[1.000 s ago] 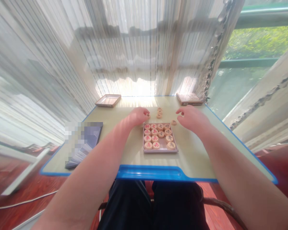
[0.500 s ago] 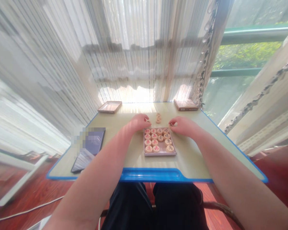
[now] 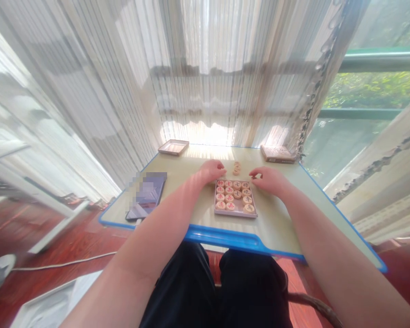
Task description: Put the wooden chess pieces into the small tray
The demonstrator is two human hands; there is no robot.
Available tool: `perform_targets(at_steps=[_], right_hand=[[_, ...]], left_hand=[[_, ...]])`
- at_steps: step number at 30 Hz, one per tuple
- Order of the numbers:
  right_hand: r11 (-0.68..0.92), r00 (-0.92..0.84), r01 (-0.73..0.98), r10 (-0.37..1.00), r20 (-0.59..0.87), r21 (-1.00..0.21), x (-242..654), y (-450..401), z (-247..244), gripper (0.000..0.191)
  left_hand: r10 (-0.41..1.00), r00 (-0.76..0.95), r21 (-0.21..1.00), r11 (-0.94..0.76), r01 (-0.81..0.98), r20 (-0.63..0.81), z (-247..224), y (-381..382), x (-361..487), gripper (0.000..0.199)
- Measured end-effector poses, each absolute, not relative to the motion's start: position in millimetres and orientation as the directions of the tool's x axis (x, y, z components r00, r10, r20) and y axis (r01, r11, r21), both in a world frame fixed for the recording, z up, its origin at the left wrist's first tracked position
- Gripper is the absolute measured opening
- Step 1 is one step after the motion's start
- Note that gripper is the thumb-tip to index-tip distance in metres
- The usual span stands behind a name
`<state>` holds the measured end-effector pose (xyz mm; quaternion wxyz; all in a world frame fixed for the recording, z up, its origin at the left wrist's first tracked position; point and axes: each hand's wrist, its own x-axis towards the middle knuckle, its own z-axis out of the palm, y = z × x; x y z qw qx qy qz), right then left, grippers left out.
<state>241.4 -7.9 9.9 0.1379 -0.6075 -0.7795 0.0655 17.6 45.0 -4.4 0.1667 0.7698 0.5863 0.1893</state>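
Note:
A shallow square box (image 3: 235, 214) sits on the table (image 3: 198, 214), holding several round wooden pieces with red characters on the left and black ones on the right. Just behind its back left corner, my left hand (image 3: 213, 170) has its fingers curled together; whatever they hold is hidden. Off the back right corner, my right hand (image 3: 263, 177) pinches a small dark-marked piece, only partly visible. Between the hands, behind the box, stands a short row of loose round pieces (image 3: 237, 168).
An open tray (image 3: 174, 147) lies at the back left and a flat patterned box (image 3: 278, 154) at the back right. A dark tablet (image 3: 150, 193) rests on the left side. The blue table edge (image 3: 225, 238) runs above my legs; curtains hang behind.
The view has turned, so the table and everything on it appear shifted to the right. The piece at my left fingertips no longer shows. The pieces in the box look the same.

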Motion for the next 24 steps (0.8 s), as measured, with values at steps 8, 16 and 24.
perform_targets(at_steps=[8,16,24], right_hand=[[0.144,-0.129,0.957,0.989,0.075,-0.251,245.0,-4.4,6.2,0.035],[0.146,-0.129,0.957,0.988,0.084,-0.252,243.6,-2.6,3.5,0.039],[0.135,-0.117,0.960,0.989,0.087,-0.244,244.7,-2.6,4.8,0.034]], left_hand=[[0.952,0.298,0.553,-0.286,0.782,0.072,-6.7,43.5,16.2,0.031],[0.934,0.351,0.510,-0.334,0.792,0.067,-10.5,48.4,14.6,0.043],[0.947,0.316,0.544,-0.292,0.787,0.051,-8.7,47.3,16.9,0.042]])
